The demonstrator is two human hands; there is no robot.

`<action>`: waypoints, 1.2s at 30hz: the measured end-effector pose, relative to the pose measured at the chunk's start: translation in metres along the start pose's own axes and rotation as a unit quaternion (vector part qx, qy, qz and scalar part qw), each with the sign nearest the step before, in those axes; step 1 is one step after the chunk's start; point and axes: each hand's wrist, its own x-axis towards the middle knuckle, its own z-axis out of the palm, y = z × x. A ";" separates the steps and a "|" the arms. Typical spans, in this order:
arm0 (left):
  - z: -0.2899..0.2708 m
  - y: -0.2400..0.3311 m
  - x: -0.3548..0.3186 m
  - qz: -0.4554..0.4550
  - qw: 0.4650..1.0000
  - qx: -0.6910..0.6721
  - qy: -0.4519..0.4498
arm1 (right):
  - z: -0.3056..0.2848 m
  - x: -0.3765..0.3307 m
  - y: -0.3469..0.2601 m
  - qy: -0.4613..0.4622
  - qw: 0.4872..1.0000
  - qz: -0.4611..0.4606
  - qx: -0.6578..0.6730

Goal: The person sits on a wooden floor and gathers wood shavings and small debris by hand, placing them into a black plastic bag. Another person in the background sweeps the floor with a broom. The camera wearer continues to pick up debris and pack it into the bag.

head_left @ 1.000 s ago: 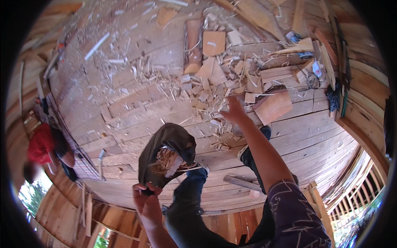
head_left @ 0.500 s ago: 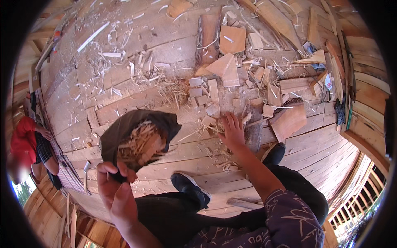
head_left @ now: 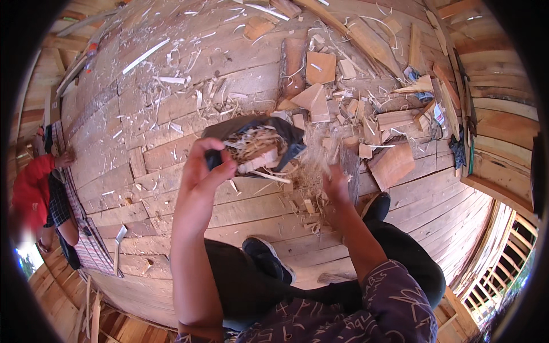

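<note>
My left hand (head_left: 207, 174) is closed on the near left rim of a dark bag (head_left: 290, 132), thumb and fingers pinching the edge. The bag's mouth gapes open, and wood shavings (head_left: 251, 143) with a pale wood piece fill it. One long sliver pokes out over the rim. Just right of the bag, my right hand (head_left: 337, 186) is low over a heap of fine shavings and sawdust (head_left: 306, 177) on the floor. Motion smears its fingers, so their grip is unclear. A dark bark-edged board (head_left: 349, 166) lies beside that hand.
Wood offcuts (head_left: 320, 67) and blocks lie beyond the bag, with a larger board (head_left: 392, 166) at the right. A hammer-like tool (head_left: 119, 243) lies on the plank floor (head_left: 246, 208) at left. A person in red (head_left: 34, 188) sits at the far left.
My left hand has carried the bag right and farther away, over beside the shavings heap. My right hand was spread flat on the heap; now it has shifted slightly right and nearer, its fingers blurred.
</note>
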 end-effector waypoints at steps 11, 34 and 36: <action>-0.017 0.004 -0.005 -0.087 0.995 -0.006 0.046 | -0.054 0.130 -0.235 -0.241 0.940 -0.219 0.100; -0.099 0.015 -0.116 0.099 0.918 -0.033 0.383 | 0.113 0.184 -0.126 -0.156 0.972 -0.148 -0.098; -0.101 0.015 -0.137 0.089 0.906 -0.041 0.411 | 0.132 0.188 -0.135 -0.200 0.951 -0.168 -0.163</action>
